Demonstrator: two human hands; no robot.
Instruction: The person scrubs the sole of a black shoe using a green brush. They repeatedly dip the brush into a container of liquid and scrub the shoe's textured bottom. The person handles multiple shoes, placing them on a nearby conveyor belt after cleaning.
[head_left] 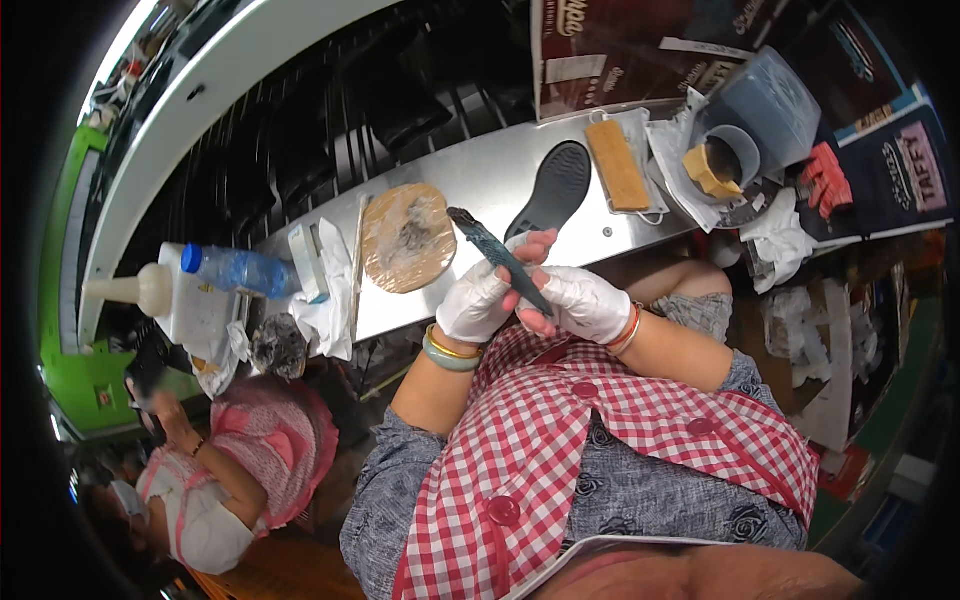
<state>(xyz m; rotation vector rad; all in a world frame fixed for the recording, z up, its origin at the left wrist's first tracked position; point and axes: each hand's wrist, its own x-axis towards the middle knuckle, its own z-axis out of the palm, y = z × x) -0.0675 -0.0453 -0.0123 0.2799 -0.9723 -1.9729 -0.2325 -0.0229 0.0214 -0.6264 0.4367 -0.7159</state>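
Left hand (478,303): white-covered, fingers clamped on the dark tool (490,243).
Right hand (592,303): clamped on it too.
Tool position: I see it slanting far-left, over the worktop (470,165).
Wrapped disc (408,238): worktop, left.
Black sole (560,185): beyond the hands.
Tan block (618,165): right of sole.

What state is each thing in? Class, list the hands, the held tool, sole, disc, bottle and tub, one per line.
Left hand, white-gloved, gripping
Right hand, white-gloved, gripping
Dark tool, held slanting
Black sole, lying tread up
Round disc, plastic-covered, smeared dark
Clear bottle, capped
Round tub, open
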